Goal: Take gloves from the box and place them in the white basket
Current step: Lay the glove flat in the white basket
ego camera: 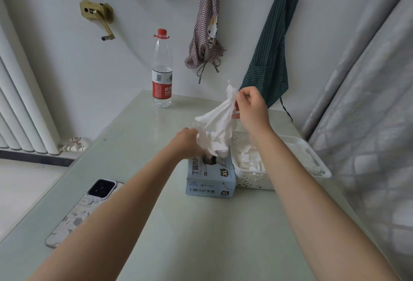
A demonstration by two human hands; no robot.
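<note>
1. White and thin, one glove (220,115) hangs stretched above the box (211,176), its long axis running steeply from the box opening up and a little right to a pinched tip near the wall.
2. The right hand (250,106) pinches that upper tip between thumb and fingers, raised above the far end of the white basket (259,182).
3. The left hand (190,141) sits at the box's top opening, fingers curled around crumpled white glove material there; whether this is the same glove or a second one, I cannot tell.
4. One pale blue box stands on the table (138,153), its long axis pointing away from the camera, touching or just beside the basket on its right.
5. One basket holds a loose pile of white gloves (248,160); their number is unclear.
6. Also on the table: one water bottle (162,68) upright at the far edge and one phone (85,209) lying camera-side up at the left.
7. Two aprons hang on the wall, one checked (207,32) and one striped green (271,52).
</note>
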